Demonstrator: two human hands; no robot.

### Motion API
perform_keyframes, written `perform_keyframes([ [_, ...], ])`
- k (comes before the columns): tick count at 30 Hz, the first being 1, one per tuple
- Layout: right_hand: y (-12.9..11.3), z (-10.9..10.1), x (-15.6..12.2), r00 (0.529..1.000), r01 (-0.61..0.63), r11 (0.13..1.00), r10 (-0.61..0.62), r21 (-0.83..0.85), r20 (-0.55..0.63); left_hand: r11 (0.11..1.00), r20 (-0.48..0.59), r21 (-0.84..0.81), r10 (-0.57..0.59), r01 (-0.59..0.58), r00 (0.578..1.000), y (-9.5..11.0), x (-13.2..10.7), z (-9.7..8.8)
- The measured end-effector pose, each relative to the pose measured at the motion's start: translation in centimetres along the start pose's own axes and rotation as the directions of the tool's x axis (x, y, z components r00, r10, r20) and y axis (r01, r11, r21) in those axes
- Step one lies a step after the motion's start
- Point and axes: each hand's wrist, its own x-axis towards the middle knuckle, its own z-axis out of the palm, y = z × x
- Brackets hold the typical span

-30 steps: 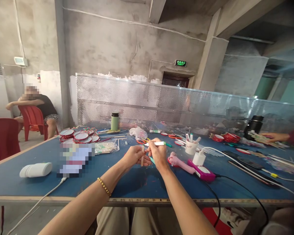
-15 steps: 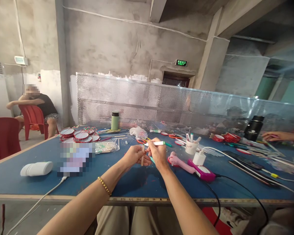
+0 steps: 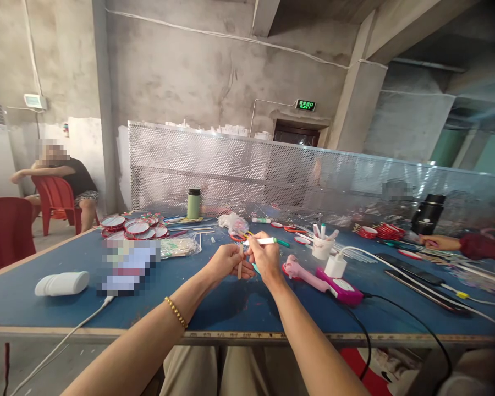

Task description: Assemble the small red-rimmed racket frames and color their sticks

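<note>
Over the near middle of the blue table, my left hand (image 3: 226, 262) pinches a flat wooden craft stick (image 3: 240, 264), which stands roughly upright between its fingers. Close beside it, my right hand (image 3: 264, 258) is closed around a white marker with a green end (image 3: 264, 241). The marker lies almost level, its tip pointing left at the upper part of the stick. A teal object (image 3: 256, 268), perhaps a pen cap, shows partly by my right hand. Behind my hands lie a green marker (image 3: 282, 242) and a crumpled plastic bag (image 3: 232, 224).
Left are a white bottle (image 3: 61, 284), a blurred phone (image 3: 130, 267) on a cable, and red-rimmed discs (image 3: 137, 227). Right are a pink fan (image 3: 307, 275), a cup of markers (image 3: 322, 245) and a white charger (image 3: 335, 266). A co-worker's hand (image 3: 439, 242) reaches in at the far right.
My hands, the craft stick and the marker stay almost where they were. At the far right, the co-worker's hand and sleeve have moved left and slightly down, over the table.
</note>
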Motion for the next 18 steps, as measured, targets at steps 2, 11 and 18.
perform_keyframes([
  [2, -0.04, 0.0, -0.02, 1.0, -0.001, 1.0, 0.001, 0.002, 0.003, 1.0, -0.002, -0.002, -0.001, 0.001, 1.0, -0.01, 0.01, -0.01],
  [11, -0.39, 0.06, -0.08, 1.0, -0.009, 1.0, 0.009, 0.0, -0.002, 1.0, 0.003, -0.005, 0.005, -0.005, 1.0, -0.04, 0.17, -0.07],
  [18, -0.35, 0.02, -0.06, 1.0, -0.015, 1.0, 0.015, 0.006, 0.004, 1.0, 0.006, -0.011, 0.003, -0.003, 1.0, 0.02, 0.09, -0.06],
])
